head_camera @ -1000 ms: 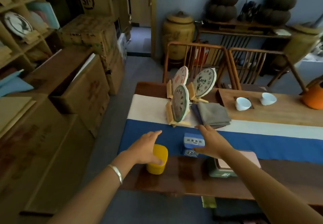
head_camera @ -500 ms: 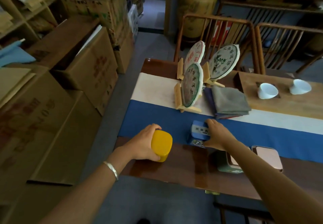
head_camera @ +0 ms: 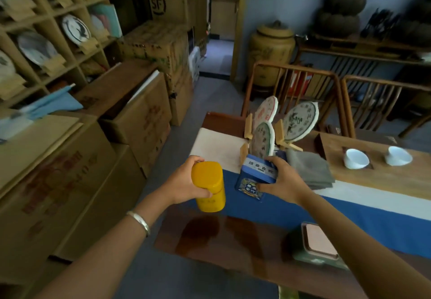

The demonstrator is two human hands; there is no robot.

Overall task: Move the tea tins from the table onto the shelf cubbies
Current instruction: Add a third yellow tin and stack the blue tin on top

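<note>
left hand [head_camera: 184,185] grips yellow tin [head_camera: 208,186]; right hand [head_camera: 283,180] grips blue tin [head_camera: 254,175]

From my head camera I see both forearms bare from the bottom edge of the view out to the hands, with no sleeve showing on either one. My left wrist carries a plain, smooth silver bangle [head_camera: 139,222], a narrow band sitting a little back from the left hand [head_camera: 184,185]. My right hand [head_camera: 283,182] and its wrist wear nothing. I see no rings on the fingers that show.
</note>
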